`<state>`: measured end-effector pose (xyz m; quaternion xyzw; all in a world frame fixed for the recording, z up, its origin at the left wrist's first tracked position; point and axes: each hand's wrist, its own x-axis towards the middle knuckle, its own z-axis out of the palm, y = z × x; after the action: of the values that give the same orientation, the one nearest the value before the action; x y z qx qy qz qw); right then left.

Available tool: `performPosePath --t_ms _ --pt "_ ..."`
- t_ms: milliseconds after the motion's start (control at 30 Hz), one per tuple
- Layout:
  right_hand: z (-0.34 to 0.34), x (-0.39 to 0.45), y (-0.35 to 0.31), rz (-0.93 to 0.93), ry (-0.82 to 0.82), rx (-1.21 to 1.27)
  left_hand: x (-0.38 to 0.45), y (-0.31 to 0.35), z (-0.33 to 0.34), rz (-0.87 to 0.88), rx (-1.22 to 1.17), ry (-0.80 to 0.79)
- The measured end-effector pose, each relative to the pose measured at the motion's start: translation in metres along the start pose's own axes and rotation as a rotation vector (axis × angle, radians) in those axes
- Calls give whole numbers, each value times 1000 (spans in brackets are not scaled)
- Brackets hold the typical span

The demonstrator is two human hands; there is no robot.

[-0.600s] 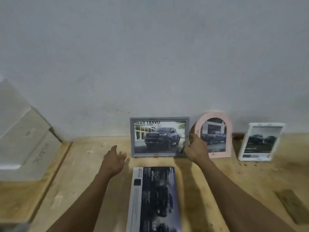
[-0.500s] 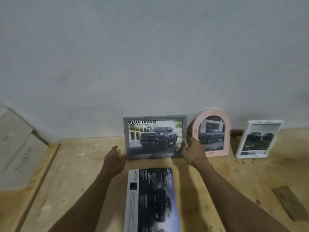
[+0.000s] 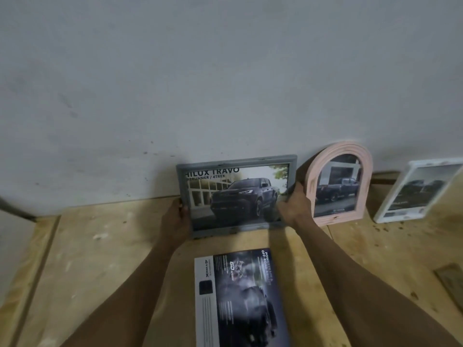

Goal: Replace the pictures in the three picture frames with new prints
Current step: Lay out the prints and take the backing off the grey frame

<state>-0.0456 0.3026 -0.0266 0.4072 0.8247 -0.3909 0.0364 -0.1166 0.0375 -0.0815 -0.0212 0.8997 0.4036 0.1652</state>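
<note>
Grey frame: a rectangular grey picture frame (image 3: 236, 195), landscape, with a plain moulded border; it holds a glossy print of a dark pickup truck under bold lettering. It sits between the two hands, its foot near the tabletop, its top edge near the wall.
Left hand: the left hand (image 3: 175, 221) grips the frame's left edge, fingers (image 3: 182, 209) curled round the border.
Right hand: the right hand (image 3: 293, 204) holds the frame's right edge, fingers curled behind the border and thumb at the front.
Loose print: just below the fingers, a glossy rectangular sheet (image 3: 240, 299) lies flat on the tabletop, turned sideways, a white strip along its left side and a dark vehicle picture on the rest.
Arched frame: just right of the right-hand fingers, a pale pink frame (image 3: 338, 182) with a rounded arch top and ridged border stands upright, a dark truck picture inside.
White frame: farther right, well apart from the fingers, a white rectangular frame (image 3: 418, 191) leans tilted, its print blurred.
Tabletop: bare light plywood (image 3: 100, 259), grainy and scuffed, with small crumbs of debris near the white frame.
Wall: flat grey plaster (image 3: 225, 83), matte and faintly marked.
Wood scrap: a small flat piece (image 3: 451, 281) at the right edge, blurred.
</note>
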Motion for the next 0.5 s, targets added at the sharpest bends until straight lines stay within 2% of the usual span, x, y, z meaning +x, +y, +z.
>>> performPosePath --t_ms 267,400,500 --pt "-6 -13 -7 14 14 167 -15 0 -24 13 -30 84" --pt "-32 -41 -15 10 47 306 -42 0 -53 36 -80 118" --pt "-64 -62 -18 9 103 398 -68 17 -66 39 -202 127"
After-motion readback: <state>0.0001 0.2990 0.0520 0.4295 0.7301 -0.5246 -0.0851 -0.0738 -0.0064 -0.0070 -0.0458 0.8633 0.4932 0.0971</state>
